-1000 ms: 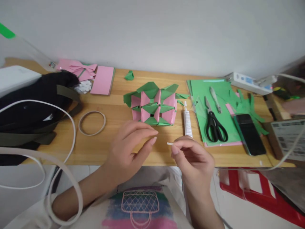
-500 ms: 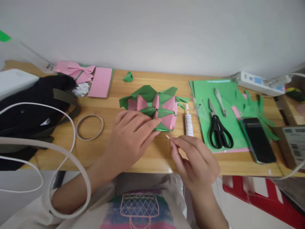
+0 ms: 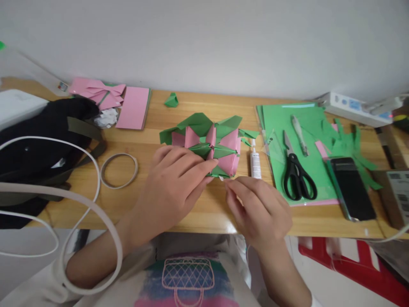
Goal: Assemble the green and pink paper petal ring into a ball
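A folded pink and green paper piece (image 3: 227, 164) rests on the wooden table in the middle. My left hand (image 3: 175, 183) lies over its lower left part, fingers wrapped on it. Between the pinched fingertips of my right hand (image 3: 258, 204) is a small white strip (image 3: 221, 178), its tip at the paper piece's lower edge. A white glue tube (image 3: 255, 164) lies just right of the paper piece, close above my right hand.
Green sheets (image 3: 275, 119) at the right carry black-handled scissors (image 3: 298, 177) and a knife (image 3: 299, 135). Beside them lies a phone (image 3: 352, 189). Left are a tape ring (image 3: 119, 171), a pink paper stack (image 3: 133, 108), a black bag (image 3: 41, 145) and a looping white cable (image 3: 108, 221).
My right hand has moved slightly up and left, bringing the white strip to the paper piece's lower edge. My left hand stays on the paper. The view has shifted a little.
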A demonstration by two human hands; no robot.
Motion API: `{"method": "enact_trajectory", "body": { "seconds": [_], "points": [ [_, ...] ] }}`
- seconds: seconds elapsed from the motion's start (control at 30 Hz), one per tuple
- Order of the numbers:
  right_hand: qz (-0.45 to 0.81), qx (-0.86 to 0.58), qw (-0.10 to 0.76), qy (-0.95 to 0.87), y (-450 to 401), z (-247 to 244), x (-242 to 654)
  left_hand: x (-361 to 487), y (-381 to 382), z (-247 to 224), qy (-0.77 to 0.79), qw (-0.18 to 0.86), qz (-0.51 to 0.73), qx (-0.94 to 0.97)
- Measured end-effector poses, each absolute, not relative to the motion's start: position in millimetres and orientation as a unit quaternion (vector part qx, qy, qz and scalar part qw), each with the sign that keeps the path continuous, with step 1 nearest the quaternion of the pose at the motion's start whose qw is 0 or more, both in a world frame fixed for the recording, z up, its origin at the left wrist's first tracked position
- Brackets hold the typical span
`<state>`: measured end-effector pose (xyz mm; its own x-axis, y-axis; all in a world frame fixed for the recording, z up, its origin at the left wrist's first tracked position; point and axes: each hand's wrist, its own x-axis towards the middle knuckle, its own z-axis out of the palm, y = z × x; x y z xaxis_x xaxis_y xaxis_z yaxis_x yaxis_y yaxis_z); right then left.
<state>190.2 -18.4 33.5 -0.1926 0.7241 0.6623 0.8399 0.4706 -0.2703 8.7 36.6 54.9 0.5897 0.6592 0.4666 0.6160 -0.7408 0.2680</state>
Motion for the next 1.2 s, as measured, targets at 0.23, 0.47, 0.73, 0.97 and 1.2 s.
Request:
{"method": "enact_trajectory", "body": {
  "seconds": [0.23, 0.47, 0.73, 0.97, 1.2],
  "points": [
    [-0.083, -0.502, 0.365, -0.779, -15.9, 34.1, 191.2, 6.9, 36.0, 55.6, 0.355, 0.043, 0.268, 0.895],
    [-0.079, -0.497, 0.36, -0.785, -14.3, 34.4, 191.3, 6.6, 36.3, 56.6, 0.357, 0.036, 0.259, 0.897],
    [-0.076, -0.5, 0.358, -0.785, -13.6, 34.5, 190.7, 6.5, 36.2, 55.1, 0.359, 0.031, 0.261, 0.896],
    [-0.068, -0.497, 0.366, -0.784, -13.8, 35.1, 191.1, 7.0, 36.1, 55.8, 0.36, 0.037, 0.259, 0.895],
    [-0.065, -0.5, 0.369, -0.781, -13.2, 34.8, 191.2, 6.5, 37.4, 56.7, 0.352, 0.031, 0.255, 0.9]
  ]
}}
